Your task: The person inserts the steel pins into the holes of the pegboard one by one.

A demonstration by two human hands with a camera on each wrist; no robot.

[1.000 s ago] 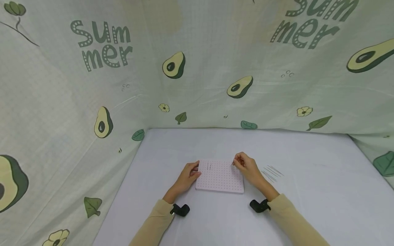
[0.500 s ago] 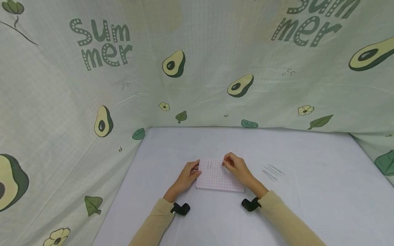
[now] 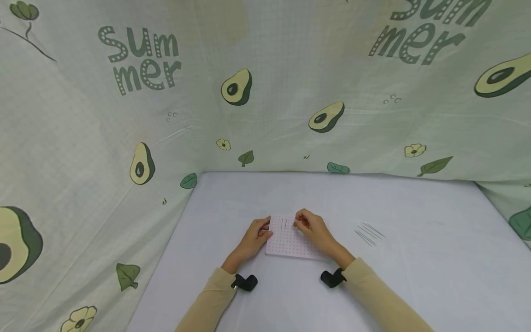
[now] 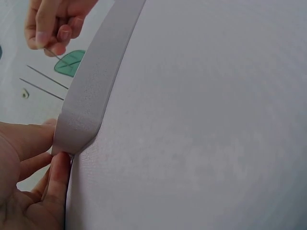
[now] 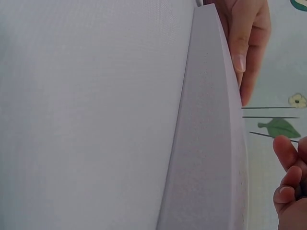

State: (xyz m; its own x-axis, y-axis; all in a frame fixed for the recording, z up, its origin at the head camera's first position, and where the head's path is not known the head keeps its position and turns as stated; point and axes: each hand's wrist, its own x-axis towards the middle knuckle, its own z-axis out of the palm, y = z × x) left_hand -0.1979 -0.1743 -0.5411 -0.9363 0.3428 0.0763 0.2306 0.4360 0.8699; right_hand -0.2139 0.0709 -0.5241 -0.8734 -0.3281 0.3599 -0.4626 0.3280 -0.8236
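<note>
A pale pink board with a grid of small holes lies on the table. My left hand grips its left edge, thumb and fingers at the corner in the left wrist view. Two thin needle-like rods stand upright in the board near its far left. Between thumb and fingertips, my right hand pinches a third thin rod just right of those two. It slants slightly, its lower end at the board's surface; whether the tip sits in a hole cannot be seen.
Several loose thin rods lie on the white tabletop to the right of the board. A pale cloth printed with avocados and leaves hangs behind and at the sides.
My right hand has moved left over the board with its rod, from the far right corner to beside the two standing rods. The left hand keeps its place on the edge.
</note>
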